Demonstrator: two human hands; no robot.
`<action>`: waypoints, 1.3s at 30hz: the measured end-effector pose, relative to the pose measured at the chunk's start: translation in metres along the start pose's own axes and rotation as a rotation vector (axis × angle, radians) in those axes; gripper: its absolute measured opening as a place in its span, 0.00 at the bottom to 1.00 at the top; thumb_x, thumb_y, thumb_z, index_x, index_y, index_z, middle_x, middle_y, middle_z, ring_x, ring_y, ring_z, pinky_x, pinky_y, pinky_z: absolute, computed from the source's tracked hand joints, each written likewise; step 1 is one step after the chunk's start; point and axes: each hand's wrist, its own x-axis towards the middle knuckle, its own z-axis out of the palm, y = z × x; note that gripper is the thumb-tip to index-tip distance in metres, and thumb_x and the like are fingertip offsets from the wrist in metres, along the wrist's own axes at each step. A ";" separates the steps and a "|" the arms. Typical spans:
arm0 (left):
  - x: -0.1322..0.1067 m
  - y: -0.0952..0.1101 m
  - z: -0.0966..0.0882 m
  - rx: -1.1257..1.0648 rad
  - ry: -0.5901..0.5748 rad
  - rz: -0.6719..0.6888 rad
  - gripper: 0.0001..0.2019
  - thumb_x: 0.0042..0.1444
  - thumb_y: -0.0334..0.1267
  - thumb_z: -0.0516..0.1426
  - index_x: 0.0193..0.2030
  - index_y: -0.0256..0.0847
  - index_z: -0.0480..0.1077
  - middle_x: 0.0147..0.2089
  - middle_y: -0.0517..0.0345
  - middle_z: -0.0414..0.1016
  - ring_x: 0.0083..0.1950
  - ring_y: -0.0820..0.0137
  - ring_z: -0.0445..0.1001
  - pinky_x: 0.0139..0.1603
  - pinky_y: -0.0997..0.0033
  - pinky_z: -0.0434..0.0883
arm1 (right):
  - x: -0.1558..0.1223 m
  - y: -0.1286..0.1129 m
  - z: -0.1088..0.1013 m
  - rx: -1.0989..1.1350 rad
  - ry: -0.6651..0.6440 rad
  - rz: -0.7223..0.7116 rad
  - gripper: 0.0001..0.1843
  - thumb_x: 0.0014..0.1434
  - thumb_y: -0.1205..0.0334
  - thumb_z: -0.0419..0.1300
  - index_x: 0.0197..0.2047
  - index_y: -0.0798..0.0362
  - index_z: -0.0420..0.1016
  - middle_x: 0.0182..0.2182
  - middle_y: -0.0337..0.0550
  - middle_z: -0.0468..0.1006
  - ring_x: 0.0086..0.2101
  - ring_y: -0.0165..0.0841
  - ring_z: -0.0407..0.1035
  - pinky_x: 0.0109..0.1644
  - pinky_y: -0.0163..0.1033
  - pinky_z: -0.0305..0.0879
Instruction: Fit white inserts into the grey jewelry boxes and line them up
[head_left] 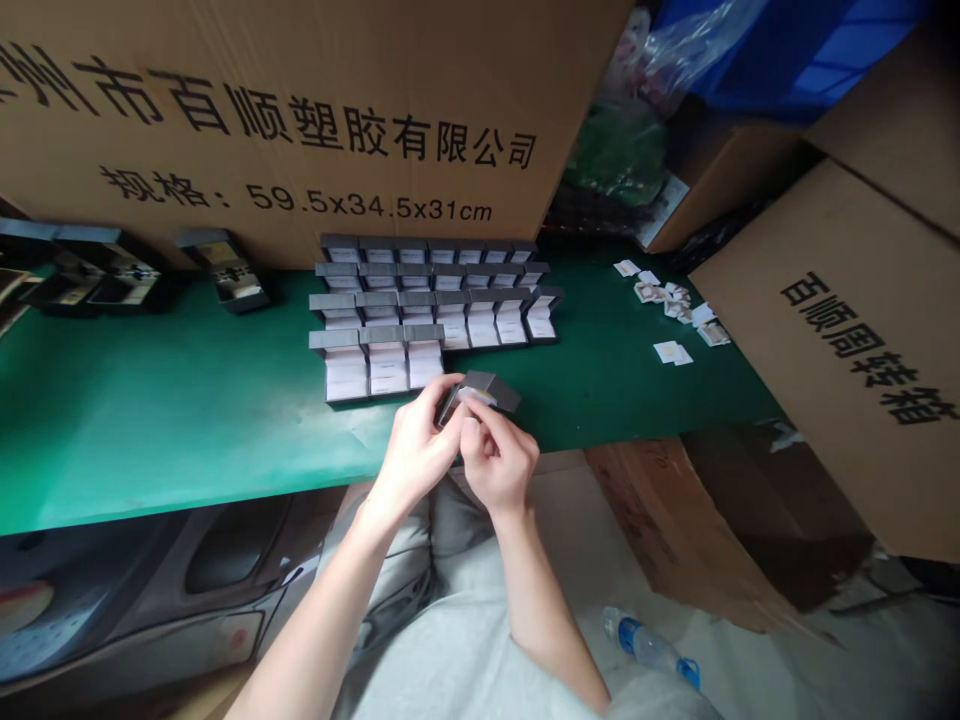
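My left hand grips a small grey jewellery box by its side, holding it open just above the green table edge. My right hand is pinched at the box's opening, its fingertips on the pale inside. Whether they also hold a small card is hidden. Just beyond my hands, rows of open grey boxes with white inserts stand close together on the green mat. Small white cards lie in a loose scatter to the right.
Dark open boxes sit at the far left. A large printed carton stands behind the mat, with more cartons at the right and a blue crate behind. A water bottle lies by my lap.
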 end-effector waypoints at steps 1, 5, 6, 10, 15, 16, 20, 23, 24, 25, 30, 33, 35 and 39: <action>0.000 0.000 -0.001 -0.002 -0.009 0.001 0.21 0.63 0.48 0.60 0.58 0.39 0.75 0.47 0.52 0.84 0.44 0.62 0.80 0.42 0.68 0.75 | 0.001 0.000 0.000 -0.004 -0.026 0.013 0.17 0.73 0.59 0.56 0.50 0.55 0.86 0.32 0.47 0.88 0.25 0.30 0.79 0.33 0.31 0.78; 0.000 0.000 -0.002 0.016 -0.010 0.010 0.22 0.60 0.46 0.60 0.58 0.39 0.75 0.48 0.52 0.85 0.47 0.59 0.81 0.43 0.67 0.76 | 0.002 0.000 0.001 0.025 -0.043 0.039 0.17 0.74 0.61 0.55 0.52 0.53 0.86 0.43 0.49 0.90 0.37 0.35 0.86 0.43 0.32 0.82; 0.000 0.000 -0.002 0.015 -0.007 0.010 0.22 0.60 0.46 0.60 0.59 0.39 0.75 0.49 0.51 0.85 0.48 0.59 0.81 0.43 0.67 0.76 | 0.002 0.000 0.001 0.038 -0.029 0.036 0.17 0.74 0.62 0.55 0.52 0.54 0.86 0.43 0.50 0.90 0.39 0.35 0.87 0.45 0.32 0.82; 0.000 -0.001 0.000 0.011 0.007 0.004 0.22 0.62 0.47 0.60 0.59 0.39 0.76 0.50 0.51 0.85 0.48 0.60 0.81 0.45 0.66 0.76 | 0.002 0.000 0.002 0.027 0.018 0.022 0.16 0.74 0.62 0.56 0.51 0.56 0.86 0.41 0.51 0.90 0.35 0.36 0.87 0.42 0.32 0.82; 0.001 -0.003 0.000 0.021 0.004 0.014 0.21 0.64 0.45 0.59 0.60 0.38 0.76 0.50 0.51 0.85 0.48 0.59 0.82 0.49 0.65 0.76 | 0.001 0.001 0.002 -0.017 -0.026 0.046 0.16 0.73 0.59 0.57 0.51 0.56 0.86 0.38 0.51 0.90 0.31 0.35 0.86 0.37 0.32 0.82; 0.001 -0.003 -0.001 0.027 0.002 0.012 0.22 0.64 0.45 0.59 0.61 0.38 0.76 0.50 0.50 0.86 0.48 0.59 0.82 0.49 0.64 0.77 | 0.001 0.002 0.002 -0.019 -0.039 0.050 0.16 0.73 0.59 0.57 0.51 0.56 0.86 0.37 0.51 0.90 0.31 0.35 0.85 0.37 0.32 0.82; 0.002 -0.002 -0.002 0.002 -0.010 0.003 0.24 0.66 0.46 0.57 0.65 0.38 0.75 0.57 0.48 0.85 0.55 0.55 0.82 0.57 0.60 0.77 | -0.001 0.004 0.002 -0.003 -0.094 0.075 0.17 0.73 0.58 0.57 0.52 0.55 0.85 0.33 0.48 0.90 0.28 0.34 0.84 0.37 0.32 0.81; 0.002 -0.002 -0.003 -0.045 -0.021 0.015 0.25 0.67 0.45 0.56 0.67 0.39 0.74 0.63 0.49 0.82 0.62 0.55 0.80 0.64 0.60 0.75 | -0.001 0.005 0.002 0.025 -0.117 0.076 0.17 0.74 0.58 0.57 0.54 0.55 0.85 0.32 0.47 0.89 0.26 0.33 0.83 0.36 0.32 0.80; 0.002 -0.002 -0.003 -0.052 -0.023 0.020 0.25 0.67 0.44 0.56 0.68 0.40 0.74 0.64 0.50 0.81 0.63 0.55 0.80 0.65 0.60 0.75 | -0.001 0.005 0.002 0.025 -0.125 0.075 0.17 0.74 0.58 0.57 0.55 0.54 0.85 0.32 0.46 0.89 0.26 0.32 0.82 0.36 0.32 0.80; 0.002 -0.003 -0.002 -0.055 -0.024 0.026 0.25 0.66 0.42 0.56 0.68 0.41 0.74 0.64 0.51 0.81 0.63 0.55 0.79 0.65 0.59 0.75 | -0.001 0.005 0.001 0.020 -0.136 0.076 0.17 0.74 0.58 0.56 0.55 0.54 0.85 0.31 0.46 0.89 0.26 0.32 0.82 0.36 0.32 0.80; 0.002 -0.005 -0.001 -0.032 0.001 0.027 0.25 0.64 0.40 0.55 0.66 0.39 0.75 0.62 0.50 0.83 0.63 0.54 0.80 0.66 0.57 0.75 | 0.001 0.004 0.000 0.005 -0.161 0.081 0.18 0.75 0.57 0.55 0.56 0.52 0.84 0.31 0.44 0.88 0.25 0.31 0.81 0.35 0.32 0.80; 0.002 -0.006 -0.001 -0.020 0.017 0.020 0.24 0.64 0.41 0.56 0.64 0.37 0.75 0.58 0.48 0.84 0.59 0.54 0.81 0.63 0.57 0.76 | 0.002 0.003 -0.001 0.001 -0.167 0.078 0.18 0.75 0.56 0.55 0.56 0.52 0.84 0.31 0.43 0.88 0.24 0.30 0.80 0.35 0.31 0.79; 0.002 -0.006 0.000 -0.020 0.024 0.020 0.23 0.63 0.41 0.56 0.63 0.37 0.75 0.56 0.48 0.85 0.57 0.55 0.82 0.61 0.57 0.76 | 0.002 0.003 -0.001 0.011 -0.172 0.070 0.18 0.75 0.57 0.55 0.56 0.53 0.84 0.31 0.44 0.88 0.24 0.30 0.80 0.35 0.30 0.79; 0.003 -0.006 -0.001 -0.028 0.026 0.014 0.23 0.62 0.43 0.57 0.61 0.37 0.75 0.54 0.48 0.85 0.53 0.56 0.82 0.58 0.58 0.77 | 0.001 0.005 -0.002 0.030 -0.174 0.068 0.17 0.74 0.58 0.57 0.55 0.53 0.85 0.32 0.45 0.89 0.26 0.31 0.81 0.37 0.31 0.80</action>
